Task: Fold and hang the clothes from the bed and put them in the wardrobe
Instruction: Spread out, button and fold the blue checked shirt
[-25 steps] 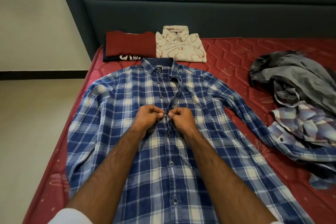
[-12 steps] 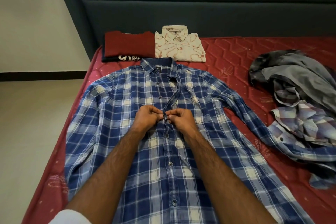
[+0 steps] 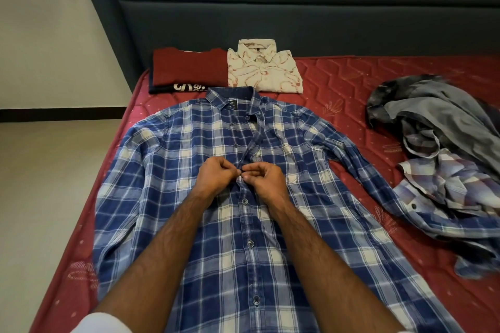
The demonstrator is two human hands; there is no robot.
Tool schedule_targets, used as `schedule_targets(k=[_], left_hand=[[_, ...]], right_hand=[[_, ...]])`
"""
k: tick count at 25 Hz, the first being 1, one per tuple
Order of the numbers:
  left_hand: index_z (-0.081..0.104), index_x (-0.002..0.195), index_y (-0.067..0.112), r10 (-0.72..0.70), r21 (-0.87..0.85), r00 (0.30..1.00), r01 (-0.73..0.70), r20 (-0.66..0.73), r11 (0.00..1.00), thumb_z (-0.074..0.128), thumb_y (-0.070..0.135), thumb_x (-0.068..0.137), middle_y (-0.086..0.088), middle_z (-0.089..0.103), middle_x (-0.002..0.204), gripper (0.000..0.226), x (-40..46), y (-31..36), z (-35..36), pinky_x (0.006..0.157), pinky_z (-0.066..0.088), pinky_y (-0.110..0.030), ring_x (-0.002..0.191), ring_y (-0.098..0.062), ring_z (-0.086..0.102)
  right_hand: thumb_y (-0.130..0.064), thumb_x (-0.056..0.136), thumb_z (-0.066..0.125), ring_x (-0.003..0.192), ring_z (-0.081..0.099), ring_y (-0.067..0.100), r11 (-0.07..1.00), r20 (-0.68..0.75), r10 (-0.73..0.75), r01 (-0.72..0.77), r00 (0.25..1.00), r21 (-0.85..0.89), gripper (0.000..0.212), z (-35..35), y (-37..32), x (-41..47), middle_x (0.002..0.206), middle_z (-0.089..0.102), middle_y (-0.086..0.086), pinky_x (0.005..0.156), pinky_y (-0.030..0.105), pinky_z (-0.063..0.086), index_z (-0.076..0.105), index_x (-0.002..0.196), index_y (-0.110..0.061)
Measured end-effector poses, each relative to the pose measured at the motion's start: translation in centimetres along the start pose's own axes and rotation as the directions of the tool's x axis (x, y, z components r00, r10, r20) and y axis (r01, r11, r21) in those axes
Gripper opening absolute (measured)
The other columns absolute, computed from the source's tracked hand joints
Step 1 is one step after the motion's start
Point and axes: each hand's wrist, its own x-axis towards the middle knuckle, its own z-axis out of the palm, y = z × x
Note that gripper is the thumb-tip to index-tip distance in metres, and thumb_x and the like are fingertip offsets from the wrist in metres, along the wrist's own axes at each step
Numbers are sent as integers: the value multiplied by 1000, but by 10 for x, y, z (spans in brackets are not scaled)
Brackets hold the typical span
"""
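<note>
The fingers of both hands are curled and meet at the placket of the plaid shirt, pinching its two front edges together at mid-chest; the button between the fingertips is too small and too covered to make out, so whether it sits in its hole cannot be told. The left hand grips the left edge, the right hand the right edge, knuckles up, forearms running down to the bottom of the frame, where a white sleeve is cut off. Below the hands the front is buttoned; above them it gapes open up to the collar. The shirt lies flat, front up, on the red mattress, its hem cut off by the frame edge and its right sleeve running under a loose heap of clothes at the right, which hides the cuff. Near the headboard, just beyond the collar, lie a folded red garment on top of a dark one with white lettering partly hidden, and beside it, touching, a folded cream shirt
</note>
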Motion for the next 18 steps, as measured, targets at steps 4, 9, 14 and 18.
schedule_targets(k=[4,9,14,18], left_hand=[[65,80,9,-9,20,997,10,-74,1000,76,4,83,-7,72,76,11,-4,0,1,55,58,-26,64,-13,69],[59,92,12,-1,-28,993,-3,-118,1000,75,0,83,-8,69,85,21,-6,-5,6,67,62,-35,70,-18,70],[47,92,12,-32,-286,999,20,-36,958,66,-13,85,-8,61,73,33,-3,-10,4,53,53,-29,58,-17,61],[48,97,12,-20,-315,1000,22,10,949,67,-9,88,-12,65,78,30,2,-17,-1,63,54,-37,61,-21,60]], right_hand=[[1,85,75,87,74,17,999,-13,-15,14,1000,-41,19,0,0,0,91,75,5,81,33,63,73,98,-12],[-5,85,78,72,64,5,981,-12,-78,75,997,-178,15,2,1,-2,83,71,-1,60,10,50,74,99,-9],[-13,86,79,75,67,6,981,-60,-52,40,997,-190,11,5,0,2,84,73,-2,61,14,51,72,94,-13],[-17,86,80,73,64,4,957,-116,-79,42,990,-286,12,9,-3,5,80,69,-9,69,25,53,69,91,-18]])
